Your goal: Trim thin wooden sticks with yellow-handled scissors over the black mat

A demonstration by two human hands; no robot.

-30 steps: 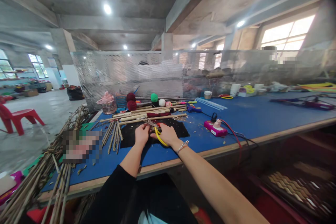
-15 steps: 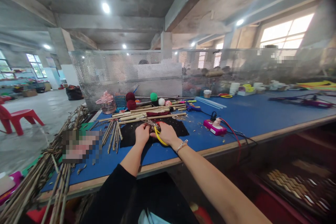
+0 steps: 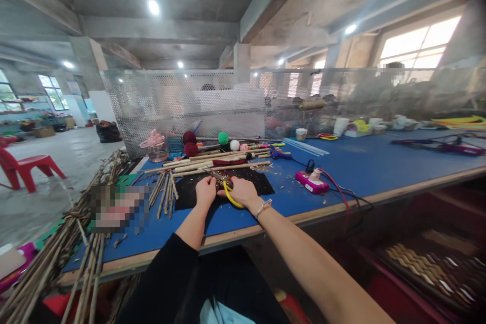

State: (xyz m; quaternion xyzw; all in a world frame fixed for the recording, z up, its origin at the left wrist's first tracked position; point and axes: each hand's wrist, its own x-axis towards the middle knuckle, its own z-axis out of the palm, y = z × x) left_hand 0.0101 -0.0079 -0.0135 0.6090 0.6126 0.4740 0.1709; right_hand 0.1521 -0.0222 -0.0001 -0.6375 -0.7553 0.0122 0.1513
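Note:
My right hand (image 3: 243, 192) is closed around yellow-handled scissors (image 3: 232, 198), whose metal blades point up and left. Close beside it, my left hand (image 3: 205, 192) has its fingers pinched together at the blades; what they grip is hidden. Both hands are over a black cloth (image 3: 186, 193) dotted with small scraps. Just beyond the blades lies a pale wooden stick (image 3: 246, 165). To the left of my left hand, several short twigs (image 3: 165, 195) rest on the blue table (image 3: 283, 202).
Yarn balls (image 3: 223, 138), more sticks and a blue glue gun (image 3: 279, 153) lie behind the cloth. A pink power strip (image 3: 312, 182) with cords sits to the right. Long branches (image 3: 81, 225) overhang the table's left edge. A perforated metal screen (image 3: 182, 106) stands behind.
The camera view has shifted slightly. Both hands keep nearly the same place and grip, with the scissors still in the right hand.

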